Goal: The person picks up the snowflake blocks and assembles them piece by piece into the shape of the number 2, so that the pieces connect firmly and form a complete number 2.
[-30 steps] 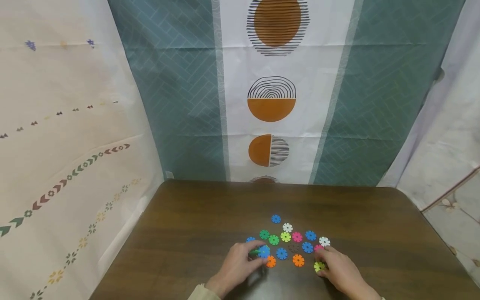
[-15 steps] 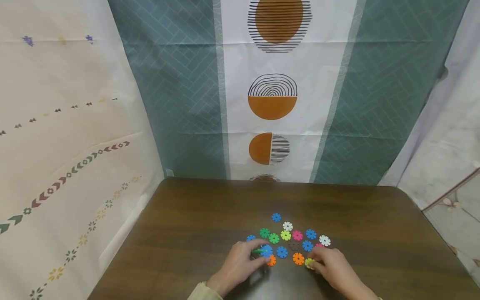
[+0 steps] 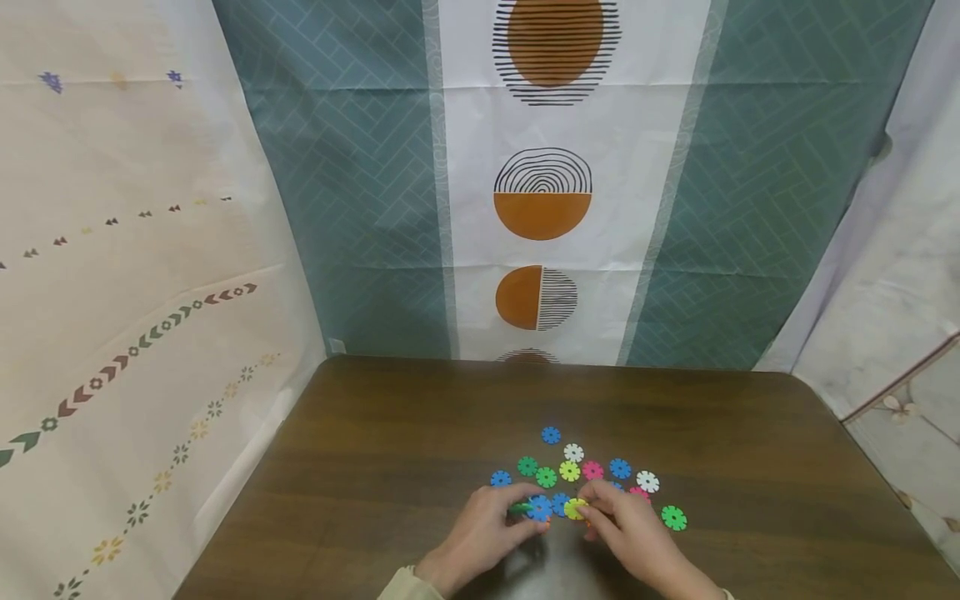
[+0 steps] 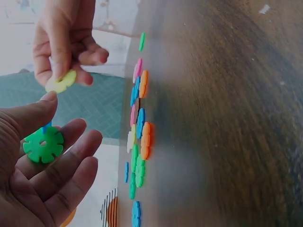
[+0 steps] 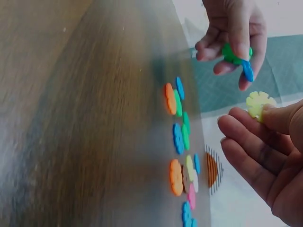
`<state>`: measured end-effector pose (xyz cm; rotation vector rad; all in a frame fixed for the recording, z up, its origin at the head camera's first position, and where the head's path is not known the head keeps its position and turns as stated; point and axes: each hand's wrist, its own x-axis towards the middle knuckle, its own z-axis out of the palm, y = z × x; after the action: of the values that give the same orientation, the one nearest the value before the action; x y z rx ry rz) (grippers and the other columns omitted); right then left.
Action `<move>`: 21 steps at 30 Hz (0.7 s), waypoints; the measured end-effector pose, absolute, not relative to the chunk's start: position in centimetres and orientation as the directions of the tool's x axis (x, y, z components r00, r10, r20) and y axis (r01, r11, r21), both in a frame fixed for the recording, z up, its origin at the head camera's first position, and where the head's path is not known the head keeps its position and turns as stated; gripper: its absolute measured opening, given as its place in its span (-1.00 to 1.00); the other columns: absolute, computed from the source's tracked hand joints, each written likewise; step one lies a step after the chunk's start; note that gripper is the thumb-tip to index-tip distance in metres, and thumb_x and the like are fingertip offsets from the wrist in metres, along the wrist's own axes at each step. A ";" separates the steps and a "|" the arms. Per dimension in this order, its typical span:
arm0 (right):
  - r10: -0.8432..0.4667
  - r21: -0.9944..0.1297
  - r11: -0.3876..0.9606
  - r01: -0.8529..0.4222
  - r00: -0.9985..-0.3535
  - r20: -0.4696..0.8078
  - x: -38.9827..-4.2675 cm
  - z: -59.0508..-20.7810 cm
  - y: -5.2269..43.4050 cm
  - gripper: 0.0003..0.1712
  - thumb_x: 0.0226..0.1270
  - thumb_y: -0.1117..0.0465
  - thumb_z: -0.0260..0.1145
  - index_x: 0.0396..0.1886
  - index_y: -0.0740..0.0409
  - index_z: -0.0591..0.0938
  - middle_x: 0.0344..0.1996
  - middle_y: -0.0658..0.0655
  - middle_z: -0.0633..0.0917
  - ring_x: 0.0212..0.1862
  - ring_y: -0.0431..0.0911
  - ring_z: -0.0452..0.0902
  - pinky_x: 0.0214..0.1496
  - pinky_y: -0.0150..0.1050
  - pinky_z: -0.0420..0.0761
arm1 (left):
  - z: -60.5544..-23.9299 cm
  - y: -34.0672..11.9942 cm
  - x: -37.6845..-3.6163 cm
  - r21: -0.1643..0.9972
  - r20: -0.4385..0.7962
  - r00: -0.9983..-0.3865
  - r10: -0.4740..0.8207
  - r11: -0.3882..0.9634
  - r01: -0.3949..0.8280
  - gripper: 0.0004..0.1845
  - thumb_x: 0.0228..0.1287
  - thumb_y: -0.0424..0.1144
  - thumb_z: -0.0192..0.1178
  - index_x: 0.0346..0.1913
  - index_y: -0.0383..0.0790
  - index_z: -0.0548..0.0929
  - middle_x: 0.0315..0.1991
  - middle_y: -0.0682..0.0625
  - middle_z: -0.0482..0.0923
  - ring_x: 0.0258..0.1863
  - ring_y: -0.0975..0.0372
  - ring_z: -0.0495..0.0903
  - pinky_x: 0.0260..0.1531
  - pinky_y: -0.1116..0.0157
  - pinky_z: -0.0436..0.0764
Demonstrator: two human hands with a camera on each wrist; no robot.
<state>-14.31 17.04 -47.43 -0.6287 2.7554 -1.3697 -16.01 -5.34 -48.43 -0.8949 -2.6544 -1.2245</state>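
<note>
In the head view my left hand holds a blue notched plastic disc joined at an angle to a green notched disc, which faces the camera in the left wrist view. Thumb and fingers of my right hand pinch a yellow notched disc by its edge. Both hands are raised above the table, close together. In the right wrist view a small gap separates the yellow disc from the blue one. Part of the blue disc is hidden by my left thumb in the left wrist view.
Several loose discs lie flat on the dark wooden table, among them a white disc, a pink disc and a green disc at the right. Patterned cloths hang behind and at the sides.
My right hand has picked up the yellow disc and carried it left towards my left hand, uncovering the green disc at the right. The left hand has shifted slightly right.
</note>
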 end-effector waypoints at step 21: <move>-0.352 -0.769 0.519 -0.374 -0.913 0.206 -14.3 -47.2 15.3 -0.94 0.29 0.09 0.08 -0.33 -0.07 0.42 -0.50 -0.08 0.66 -0.57 -0.23 0.52 -0.59 -0.40 0.43 | -48.7 -5.3 -16.1 0.705 0.244 -0.834 0.495 0.500 0.503 -0.53 0.02 0.21 0.10 -0.05 0.07 0.57 -0.22 0.32 0.54 -0.51 0.48 0.38 -0.48 0.52 0.39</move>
<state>-14.34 15.35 -47.25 -0.6592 2.7591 -1.4063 -16.12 -5.34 -48.67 -0.9022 -2.7121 -1.2792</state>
